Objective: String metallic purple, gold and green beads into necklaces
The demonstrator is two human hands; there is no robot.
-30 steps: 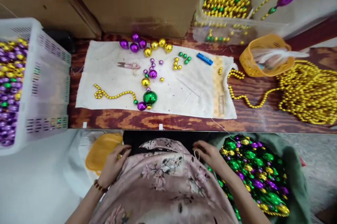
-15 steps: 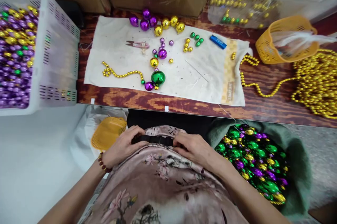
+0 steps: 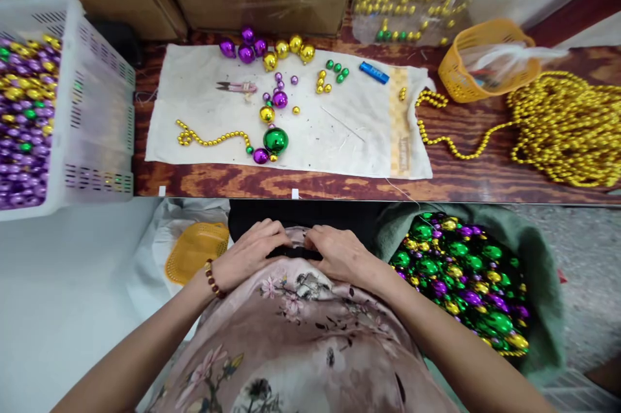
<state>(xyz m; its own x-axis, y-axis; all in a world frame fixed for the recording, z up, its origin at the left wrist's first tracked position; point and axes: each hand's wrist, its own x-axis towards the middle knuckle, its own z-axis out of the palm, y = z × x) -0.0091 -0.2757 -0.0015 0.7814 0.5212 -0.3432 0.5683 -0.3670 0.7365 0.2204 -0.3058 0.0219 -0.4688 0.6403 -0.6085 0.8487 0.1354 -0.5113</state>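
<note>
My left hand [image 3: 258, 246], with a beaded bracelet [image 3: 213, 279] at the wrist, has its fingers curled over a black strap [image 3: 301, 254] at my waist. From the other side, my right hand [image 3: 334, 250] is closed on the same strap, thumb and fingers bent inward. Fingertips of both hands are partly hidden in the folds of the floral shirt [image 3: 295, 309]. Above them, on the table, a white cloth [image 3: 204, 63] carries a string of gold beads [image 3: 218, 140] that runs to a big green ball [image 3: 275, 140].
Snips [image 3: 237, 87], a needle [image 3: 342, 123], a blue object [image 3: 374, 72] and loose beads lie on the cloth. A white crate [image 3: 99, 109] stands left, a yellow basket [image 3: 456, 73] and coiled gold beads [image 3: 565, 134] right. Below right sits a green sack [image 3: 543, 283] of beads.
My hands have come closer together along the black strap, the left one shifting right. The view has tilted and shifted slightly; things on the table lie as before.
</note>
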